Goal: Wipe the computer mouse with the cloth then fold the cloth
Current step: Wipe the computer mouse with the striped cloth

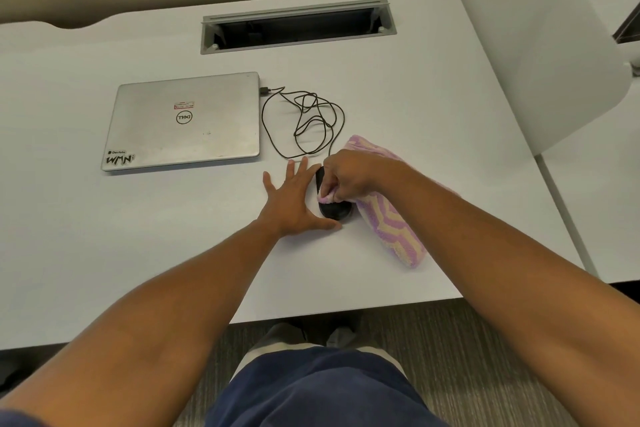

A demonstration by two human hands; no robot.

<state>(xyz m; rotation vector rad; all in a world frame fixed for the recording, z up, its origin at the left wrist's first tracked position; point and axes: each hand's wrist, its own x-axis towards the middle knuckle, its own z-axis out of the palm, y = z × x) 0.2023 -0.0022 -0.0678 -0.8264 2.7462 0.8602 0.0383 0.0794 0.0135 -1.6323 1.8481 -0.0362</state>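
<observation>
Pinching the cloth point(391, 218), the right hand point(349, 177) presses the mouse point(332, 210), lengthwise away from the person; left hand point(294, 201) spread flat.

White desk point(415, 62) — laptop point(183, 121), cabled mouse point(334, 210), striped cloth point(391, 222).

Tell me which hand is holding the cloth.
The right hand holds it, its fingers pinching a bunched end of the pink and cream cloth onto the black mouse. The left hand lies flat and open beside the mouse.
</observation>
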